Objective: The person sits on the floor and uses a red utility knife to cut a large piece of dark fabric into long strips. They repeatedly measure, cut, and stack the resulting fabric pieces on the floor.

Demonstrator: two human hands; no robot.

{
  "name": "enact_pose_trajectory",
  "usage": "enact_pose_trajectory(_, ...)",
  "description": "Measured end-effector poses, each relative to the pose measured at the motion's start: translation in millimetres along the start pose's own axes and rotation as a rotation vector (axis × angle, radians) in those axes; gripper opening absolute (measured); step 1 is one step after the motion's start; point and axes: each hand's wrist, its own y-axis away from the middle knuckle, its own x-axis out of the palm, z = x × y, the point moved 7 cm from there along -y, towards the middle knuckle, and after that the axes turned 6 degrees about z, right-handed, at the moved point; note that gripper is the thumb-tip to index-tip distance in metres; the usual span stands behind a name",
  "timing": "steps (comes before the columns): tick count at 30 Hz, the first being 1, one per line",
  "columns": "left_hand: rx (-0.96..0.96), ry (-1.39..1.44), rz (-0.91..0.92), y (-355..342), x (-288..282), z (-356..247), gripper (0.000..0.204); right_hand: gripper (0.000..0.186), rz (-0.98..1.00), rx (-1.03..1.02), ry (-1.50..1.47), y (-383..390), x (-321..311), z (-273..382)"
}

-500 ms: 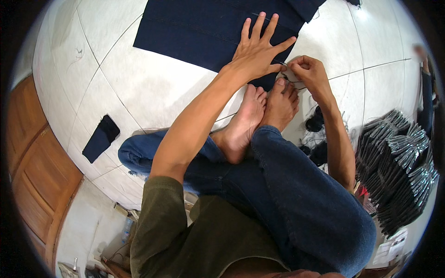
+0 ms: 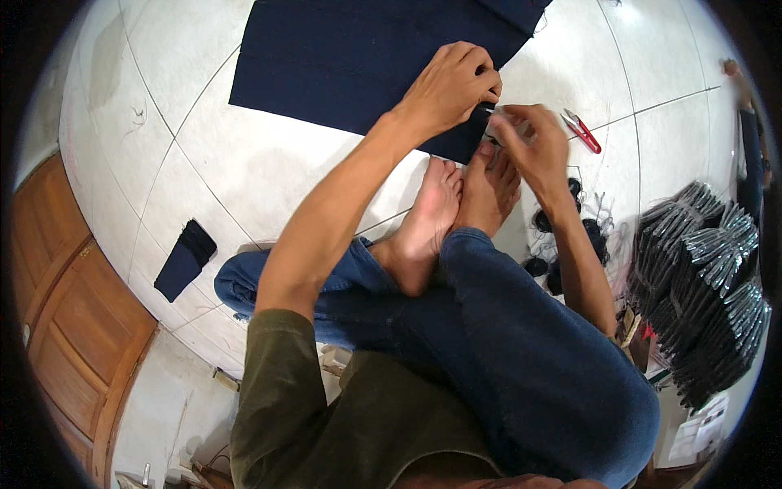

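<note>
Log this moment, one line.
left hand: curled over navy cloth | right hand: by cloth's edge, blurred | red snips: on floor

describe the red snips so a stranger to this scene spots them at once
On the pale floor, find the big navy cloth at the top. Move right, past the right hand, to the snips lying by themselves. Their red handles and metal tips set them apart from the black tangles nearer the person's knee.
</note>
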Motion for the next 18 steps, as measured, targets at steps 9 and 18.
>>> enact_pose_trajectory(9,-0.246,0.265,-0.322,28.4,-0.9,9.3,0.014,0.019,-0.032,0.058,-0.214,9.6,33.4,10.3)
enact_pose_trajectory(18,-0.217,0.261,-0.357,28.9,-2.5,6.8,0.014,0.026,-0.020,0.361,-0.646,-2.0,34.1,-14.7)
